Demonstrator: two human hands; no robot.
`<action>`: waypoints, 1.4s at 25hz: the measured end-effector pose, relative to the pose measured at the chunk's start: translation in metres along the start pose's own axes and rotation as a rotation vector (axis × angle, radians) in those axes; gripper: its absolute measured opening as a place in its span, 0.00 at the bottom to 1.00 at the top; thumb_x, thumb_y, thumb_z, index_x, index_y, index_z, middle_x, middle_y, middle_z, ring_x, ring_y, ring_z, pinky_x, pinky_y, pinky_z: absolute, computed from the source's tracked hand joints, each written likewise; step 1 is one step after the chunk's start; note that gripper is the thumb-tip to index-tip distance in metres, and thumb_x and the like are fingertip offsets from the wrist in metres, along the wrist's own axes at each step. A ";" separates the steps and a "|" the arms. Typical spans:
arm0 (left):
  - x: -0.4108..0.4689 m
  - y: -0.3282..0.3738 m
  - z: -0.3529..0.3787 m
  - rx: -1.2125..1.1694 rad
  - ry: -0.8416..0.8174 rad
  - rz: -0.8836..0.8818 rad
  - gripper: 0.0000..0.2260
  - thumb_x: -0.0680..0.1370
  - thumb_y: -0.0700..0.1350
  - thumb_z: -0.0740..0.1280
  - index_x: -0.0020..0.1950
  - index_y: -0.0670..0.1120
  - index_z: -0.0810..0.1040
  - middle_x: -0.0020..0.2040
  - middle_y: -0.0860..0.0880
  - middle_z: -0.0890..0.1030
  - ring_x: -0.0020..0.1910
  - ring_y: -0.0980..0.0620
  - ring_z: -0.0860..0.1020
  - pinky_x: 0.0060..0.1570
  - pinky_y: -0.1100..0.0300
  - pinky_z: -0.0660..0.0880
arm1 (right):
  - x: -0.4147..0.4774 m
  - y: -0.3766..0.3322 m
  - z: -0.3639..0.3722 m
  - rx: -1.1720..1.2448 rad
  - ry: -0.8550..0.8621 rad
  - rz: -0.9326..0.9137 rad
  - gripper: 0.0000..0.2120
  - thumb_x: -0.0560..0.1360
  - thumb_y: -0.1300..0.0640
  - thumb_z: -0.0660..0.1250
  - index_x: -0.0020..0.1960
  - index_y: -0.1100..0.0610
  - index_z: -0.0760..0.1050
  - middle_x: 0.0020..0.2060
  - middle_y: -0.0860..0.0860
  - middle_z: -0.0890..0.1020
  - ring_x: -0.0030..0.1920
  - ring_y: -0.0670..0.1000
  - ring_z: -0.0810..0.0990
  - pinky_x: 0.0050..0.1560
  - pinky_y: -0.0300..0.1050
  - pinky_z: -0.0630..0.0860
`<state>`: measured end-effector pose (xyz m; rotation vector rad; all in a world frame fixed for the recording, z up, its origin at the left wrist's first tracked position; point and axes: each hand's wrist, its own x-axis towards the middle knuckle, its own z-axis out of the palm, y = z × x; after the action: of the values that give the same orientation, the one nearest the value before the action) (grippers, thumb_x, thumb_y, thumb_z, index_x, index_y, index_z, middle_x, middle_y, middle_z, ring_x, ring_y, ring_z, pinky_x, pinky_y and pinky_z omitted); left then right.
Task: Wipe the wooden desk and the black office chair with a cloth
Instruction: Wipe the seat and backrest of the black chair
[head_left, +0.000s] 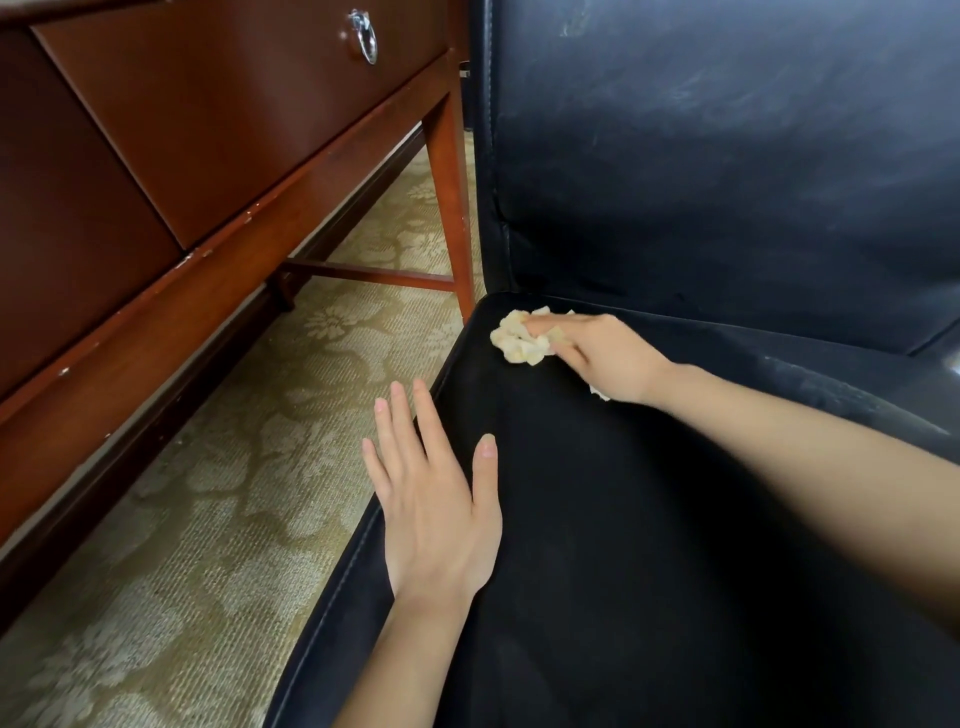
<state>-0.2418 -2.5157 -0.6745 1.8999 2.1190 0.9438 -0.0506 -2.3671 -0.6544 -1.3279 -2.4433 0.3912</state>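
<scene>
**Q:** What does the right hand (608, 358) do?
**A:** Its fingers (545, 328) curl over a crumpled pale-yellow cloth (522, 340), pressing it onto the black leather office chair (649, 545).
**Q:** And the left hand (436, 499)?
**A:** It lies flat with straight fingers, holding nothing, probably steadying the seat edge. The reddish wooden desk (208, 130) stands beyond its fingertips.

Bare forearms (779, 441); left hand (436, 525), right hand (608, 358) bare; fingers (431, 421) slender, nails short, plain.
</scene>
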 end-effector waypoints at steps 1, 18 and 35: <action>0.000 0.000 0.001 0.001 0.001 -0.003 0.31 0.76 0.63 0.37 0.76 0.50 0.36 0.78 0.49 0.42 0.76 0.54 0.36 0.73 0.54 0.36 | 0.011 0.005 0.001 -0.009 0.032 0.049 0.18 0.80 0.63 0.56 0.69 0.53 0.69 0.61 0.57 0.78 0.58 0.59 0.78 0.60 0.53 0.71; 0.003 -0.002 0.002 -0.133 0.121 0.093 0.27 0.79 0.55 0.47 0.77 0.48 0.51 0.78 0.47 0.51 0.77 0.51 0.46 0.74 0.46 0.48 | 0.048 -0.097 0.064 -0.043 -0.200 -0.240 0.14 0.80 0.59 0.57 0.62 0.51 0.75 0.59 0.48 0.79 0.63 0.50 0.72 0.70 0.45 0.55; -0.096 0.020 -0.053 -0.379 0.266 -0.035 0.16 0.78 0.42 0.56 0.64 0.43 0.73 0.62 0.53 0.70 0.65 0.52 0.68 0.67 0.47 0.64 | -0.181 -0.125 0.019 0.327 -0.215 -0.289 0.16 0.81 0.59 0.55 0.57 0.40 0.73 0.51 0.38 0.75 0.53 0.46 0.72 0.56 0.56 0.75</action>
<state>-0.2329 -2.6243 -0.6506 1.6190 1.9129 1.5361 -0.0602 -2.5878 -0.6515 -0.8211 -2.5495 0.8492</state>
